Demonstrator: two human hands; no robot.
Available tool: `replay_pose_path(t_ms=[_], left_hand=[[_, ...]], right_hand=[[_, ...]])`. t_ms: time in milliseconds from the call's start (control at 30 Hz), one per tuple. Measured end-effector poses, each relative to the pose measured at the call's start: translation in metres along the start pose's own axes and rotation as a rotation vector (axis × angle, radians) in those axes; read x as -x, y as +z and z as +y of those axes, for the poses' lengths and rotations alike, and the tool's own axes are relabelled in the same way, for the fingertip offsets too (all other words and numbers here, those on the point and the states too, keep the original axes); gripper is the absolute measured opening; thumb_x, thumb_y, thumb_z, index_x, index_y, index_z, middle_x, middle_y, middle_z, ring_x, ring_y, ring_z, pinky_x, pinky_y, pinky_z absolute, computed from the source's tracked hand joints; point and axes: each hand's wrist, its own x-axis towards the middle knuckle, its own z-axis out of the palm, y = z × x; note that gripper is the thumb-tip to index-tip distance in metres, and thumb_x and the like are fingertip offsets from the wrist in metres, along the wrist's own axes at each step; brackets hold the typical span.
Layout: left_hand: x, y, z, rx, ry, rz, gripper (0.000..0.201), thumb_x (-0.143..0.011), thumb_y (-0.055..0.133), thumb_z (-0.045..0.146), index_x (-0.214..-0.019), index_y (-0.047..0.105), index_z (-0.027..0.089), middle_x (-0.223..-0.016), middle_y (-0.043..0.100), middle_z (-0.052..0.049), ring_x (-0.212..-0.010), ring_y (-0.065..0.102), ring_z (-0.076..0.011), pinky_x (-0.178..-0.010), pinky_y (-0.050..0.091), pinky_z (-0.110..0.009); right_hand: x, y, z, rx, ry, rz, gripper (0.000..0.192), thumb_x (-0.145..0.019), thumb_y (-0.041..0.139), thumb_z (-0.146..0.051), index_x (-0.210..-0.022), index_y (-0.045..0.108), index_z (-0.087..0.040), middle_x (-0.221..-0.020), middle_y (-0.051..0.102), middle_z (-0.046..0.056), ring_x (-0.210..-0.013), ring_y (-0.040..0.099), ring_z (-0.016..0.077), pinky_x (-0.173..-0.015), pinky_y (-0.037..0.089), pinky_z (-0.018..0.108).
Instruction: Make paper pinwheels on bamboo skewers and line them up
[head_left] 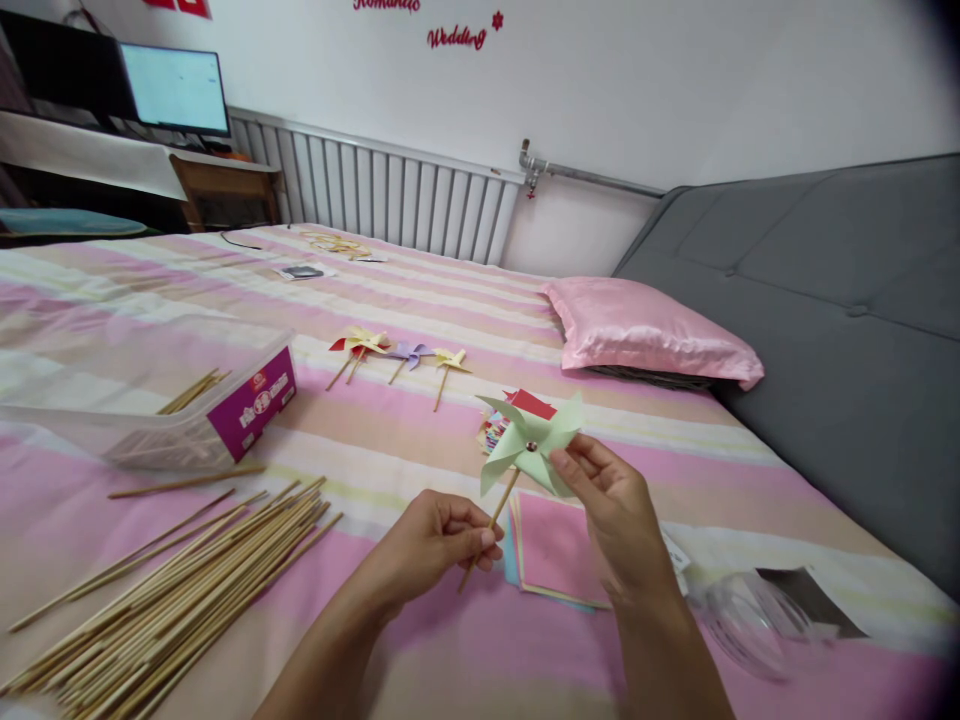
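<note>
Green pinwheel (529, 447) looks assembled, its stick (505, 497) pinched by the left hand (444, 535), a blade (564, 424) by the right hand (616, 505), with finished-looking pinwheels (411, 352) beyond them, unfolded paper squares (556, 545) between.

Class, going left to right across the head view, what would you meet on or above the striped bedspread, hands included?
Clear plastic box, red pinwheel, left hand, green pinwheel, right hand, dark flat card.
</note>
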Motion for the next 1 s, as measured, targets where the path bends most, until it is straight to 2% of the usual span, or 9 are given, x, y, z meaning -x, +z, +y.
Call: replay_pose_path(t_ms=[233, 467, 700, 1000], left_hand=[[0.0013, 0.0011, -0.0013, -0.002, -0.033, -0.027, 0.027, -0.069, 0.067, 0.036, -0.073, 0.067, 0.009, -0.066, 0.065, -0.006, -0.056, 0.054, -0.0117, -0.051, 0.037, -0.023], [0.0003, 0.0020, -0.0014, -0.017, -0.038, -0.043, 0.027, -0.069, 0.066, 0.036, -0.073, 0.066, 0.009, -0.064, 0.064, -0.006, -0.054, 0.052, -0.0113, -0.049, 0.036, -0.023], [0.0000, 0.0025, -0.0032, -0.023, -0.034, -0.043, 0.026, -0.070, 0.066, 0.035, -0.073, 0.066, 0.009, -0.064, 0.064, -0.006, -0.053, 0.051, -0.0109, -0.049, 0.036, -0.022], [0.0003, 0.0024, -0.0020, -0.001, -0.030, -0.042, 0.026, -0.069, 0.066, 0.035, -0.073, 0.067, 0.010, -0.066, 0.065, -0.006, -0.055, 0.052, -0.0110, -0.051, 0.037, -0.022]], right_hand=[[0.0034, 0.0098, 0.0044, -0.015, 0.022, 0.003, 0.034, -0.064, 0.074, -0.033, -0.093, 0.069, -0.017, -0.087, 0.072, 0.006, -0.090, 0.065, 0.0249, -0.084, 0.049, 0.040], [0.0010, 0.0056, 0.0064, -0.043, 0.056, -0.029, 0.033, -0.065, 0.074, -0.030, -0.094, 0.069, -0.017, -0.086, 0.073, 0.005, -0.088, 0.065, 0.0229, -0.083, 0.049, 0.037], [-0.0006, 0.0010, 0.0100, 0.001, 0.069, 0.000, 0.027, -0.062, 0.076, -0.030, -0.086, 0.071, -0.017, -0.082, 0.073, 0.004, -0.084, 0.066, 0.0226, -0.078, 0.050, 0.036], [0.0024, 0.0069, 0.0045, -0.014, 0.079, -0.008, 0.038, -0.062, 0.074, -0.036, -0.095, 0.070, -0.018, -0.084, 0.073, 0.006, -0.080, 0.067, 0.0226, -0.081, 0.050, 0.039]])
